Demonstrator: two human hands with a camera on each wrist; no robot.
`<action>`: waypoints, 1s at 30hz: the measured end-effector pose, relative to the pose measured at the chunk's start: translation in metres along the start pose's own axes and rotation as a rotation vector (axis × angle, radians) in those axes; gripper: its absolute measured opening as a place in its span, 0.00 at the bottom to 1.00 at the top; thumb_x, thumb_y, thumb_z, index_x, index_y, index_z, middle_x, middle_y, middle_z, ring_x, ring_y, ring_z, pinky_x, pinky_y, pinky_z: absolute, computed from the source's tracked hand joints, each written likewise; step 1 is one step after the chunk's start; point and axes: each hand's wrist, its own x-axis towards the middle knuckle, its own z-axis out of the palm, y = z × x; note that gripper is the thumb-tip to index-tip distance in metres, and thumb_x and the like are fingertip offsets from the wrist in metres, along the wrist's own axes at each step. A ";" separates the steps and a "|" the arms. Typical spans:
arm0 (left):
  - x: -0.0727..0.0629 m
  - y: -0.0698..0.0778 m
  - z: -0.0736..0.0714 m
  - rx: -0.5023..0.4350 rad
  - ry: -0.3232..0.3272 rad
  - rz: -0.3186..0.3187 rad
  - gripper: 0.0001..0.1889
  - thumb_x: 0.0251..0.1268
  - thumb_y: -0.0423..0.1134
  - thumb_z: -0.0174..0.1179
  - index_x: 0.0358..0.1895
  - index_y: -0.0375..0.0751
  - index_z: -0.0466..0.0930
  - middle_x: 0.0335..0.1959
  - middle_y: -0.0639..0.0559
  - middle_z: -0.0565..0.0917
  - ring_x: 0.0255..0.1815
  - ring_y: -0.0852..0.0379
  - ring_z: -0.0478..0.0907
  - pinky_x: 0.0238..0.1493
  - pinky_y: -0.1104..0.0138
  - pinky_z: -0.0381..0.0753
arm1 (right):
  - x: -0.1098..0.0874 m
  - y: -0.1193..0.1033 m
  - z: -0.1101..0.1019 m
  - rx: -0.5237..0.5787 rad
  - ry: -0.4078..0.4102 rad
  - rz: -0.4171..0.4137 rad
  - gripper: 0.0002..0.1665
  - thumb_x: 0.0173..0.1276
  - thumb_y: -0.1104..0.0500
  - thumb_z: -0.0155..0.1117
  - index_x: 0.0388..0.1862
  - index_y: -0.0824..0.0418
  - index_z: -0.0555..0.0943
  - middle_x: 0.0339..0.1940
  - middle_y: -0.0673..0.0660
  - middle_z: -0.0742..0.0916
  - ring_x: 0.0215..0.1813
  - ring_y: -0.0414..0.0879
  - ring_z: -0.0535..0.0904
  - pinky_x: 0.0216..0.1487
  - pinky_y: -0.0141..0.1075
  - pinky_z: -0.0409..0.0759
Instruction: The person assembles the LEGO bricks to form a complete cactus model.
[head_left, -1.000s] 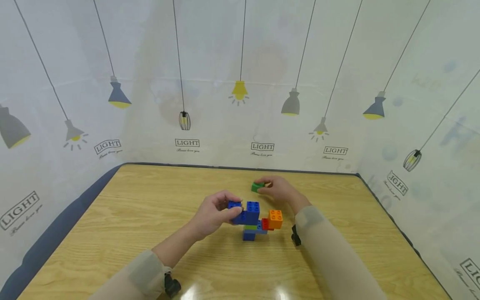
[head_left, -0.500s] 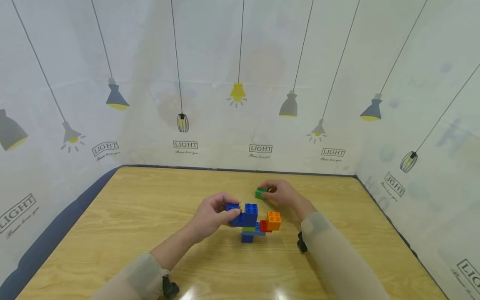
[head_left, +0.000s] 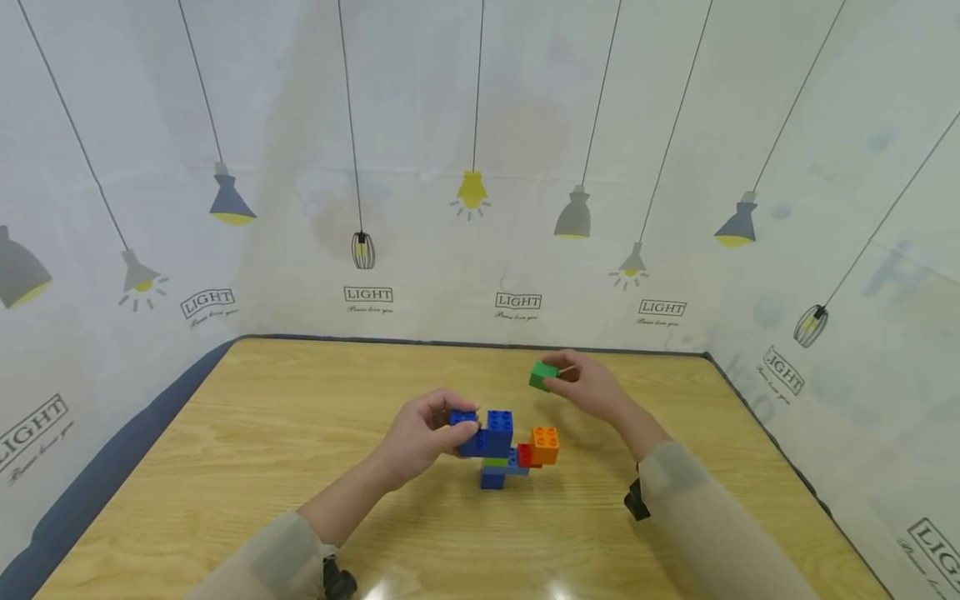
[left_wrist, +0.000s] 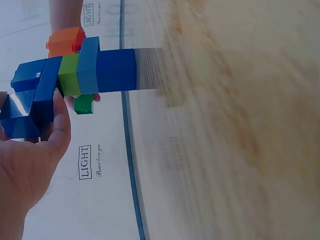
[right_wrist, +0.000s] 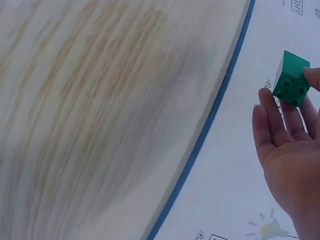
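A toy-brick build (head_left: 499, 442) stands on the wooden table in the head view. It has dark blue bricks at its top and bottom, with lime green and light blue bricks between. A red brick (head_left: 527, 455) and an orange brick (head_left: 545, 445) project to its right. My left hand (head_left: 415, 435) pinches the upper left blue brick (left_wrist: 19, 114) between thumb and fingers. Behind and to the right of the build, my right hand (head_left: 594, 390) holds a green brick (head_left: 543, 377) above the table. The right wrist view shows this brick's studs (right_wrist: 291, 91) facing the palm side.
The wooden table (head_left: 300, 500) has a dark blue edging along its back and sides. Pale curtains (head_left: 420, 167) printed with hanging lamps enclose the back and both sides. Dark wrist cameras sit at the left cuff (head_left: 339, 578) and the right cuff (head_left: 637, 500).
My right hand has moved right with the green brick and raised it, turning it slightly. My left hand keeps its grip on the build, which stays nearly in place. The head view shifts slightly.
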 end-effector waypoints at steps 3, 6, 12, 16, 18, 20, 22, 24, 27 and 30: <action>0.000 0.000 0.000 -0.002 0.000 0.002 0.15 0.78 0.36 0.68 0.61 0.34 0.84 0.52 0.52 0.86 0.46 0.53 0.84 0.42 0.64 0.92 | -0.009 -0.005 -0.006 0.036 -0.003 -0.004 0.27 0.82 0.50 0.68 0.74 0.56 0.80 0.67 0.61 0.87 0.62 0.56 0.87 0.59 0.49 0.89; 0.000 0.000 0.000 -0.004 0.000 0.002 0.15 0.78 0.35 0.68 0.61 0.33 0.84 0.52 0.53 0.86 0.46 0.53 0.84 0.41 0.65 0.92 | -0.018 -0.010 -0.011 0.062 -0.005 -0.028 0.27 0.82 0.51 0.68 0.74 0.57 0.79 0.67 0.62 0.87 0.61 0.56 0.86 0.59 0.48 0.89; 0.000 0.000 0.000 -0.001 0.000 0.005 0.15 0.78 0.35 0.68 0.61 0.33 0.84 0.52 0.52 0.86 0.46 0.53 0.84 0.41 0.65 0.92 | -0.033 -0.024 -0.014 0.122 -0.014 -0.106 0.25 0.82 0.55 0.68 0.73 0.60 0.80 0.63 0.62 0.87 0.58 0.55 0.84 0.59 0.44 0.86; 0.000 -0.001 0.000 0.007 -0.002 0.005 0.14 0.78 0.36 0.68 0.60 0.34 0.84 0.52 0.52 0.86 0.46 0.52 0.84 0.41 0.65 0.92 | -0.042 -0.034 -0.016 0.140 -0.006 -0.154 0.26 0.81 0.56 0.68 0.74 0.61 0.79 0.62 0.62 0.87 0.58 0.54 0.84 0.61 0.42 0.85; 0.000 -0.001 0.000 0.010 -0.002 0.004 0.14 0.79 0.36 0.67 0.60 0.34 0.84 0.52 0.51 0.86 0.46 0.52 0.84 0.41 0.65 0.92 | -0.047 -0.039 -0.017 0.145 0.006 -0.172 0.27 0.81 0.56 0.69 0.74 0.61 0.78 0.62 0.61 0.88 0.58 0.53 0.85 0.61 0.39 0.85; 0.000 -0.001 0.000 0.010 -0.002 0.004 0.14 0.79 0.36 0.67 0.61 0.34 0.84 0.52 0.52 0.86 0.46 0.53 0.84 0.41 0.65 0.92 | -0.050 -0.042 -0.017 0.153 0.019 -0.192 0.27 0.80 0.57 0.70 0.73 0.62 0.78 0.62 0.62 0.89 0.57 0.52 0.85 0.61 0.36 0.85; 0.000 0.000 0.000 0.008 -0.001 0.005 0.15 0.79 0.36 0.67 0.61 0.34 0.84 0.52 0.52 0.86 0.46 0.53 0.84 0.41 0.65 0.92 | -0.053 -0.046 -0.018 0.161 0.030 -0.210 0.27 0.79 0.58 0.71 0.73 0.62 0.78 0.61 0.62 0.89 0.57 0.51 0.86 0.60 0.34 0.85; 0.000 0.000 0.001 0.006 -0.001 0.007 0.15 0.79 0.35 0.67 0.61 0.34 0.84 0.52 0.52 0.86 0.45 0.53 0.84 0.41 0.66 0.92 | -0.056 -0.050 -0.019 0.167 0.032 -0.221 0.26 0.79 0.58 0.72 0.72 0.61 0.78 0.61 0.61 0.90 0.56 0.50 0.86 0.59 0.32 0.86; -0.001 0.001 0.001 0.004 0.001 0.009 0.15 0.79 0.35 0.67 0.61 0.33 0.84 0.52 0.53 0.86 0.45 0.53 0.84 0.41 0.65 0.92 | -0.060 -0.057 -0.019 0.167 0.024 -0.227 0.25 0.79 0.58 0.72 0.72 0.59 0.80 0.60 0.58 0.90 0.55 0.50 0.86 0.58 0.32 0.86; -0.001 0.001 0.001 0.008 0.002 0.012 0.15 0.78 0.35 0.67 0.61 0.33 0.84 0.52 0.53 0.86 0.45 0.53 0.84 0.41 0.64 0.93 | -0.064 -0.062 -0.019 0.167 0.005 -0.232 0.25 0.80 0.57 0.71 0.72 0.57 0.81 0.60 0.57 0.90 0.55 0.51 0.87 0.57 0.33 0.87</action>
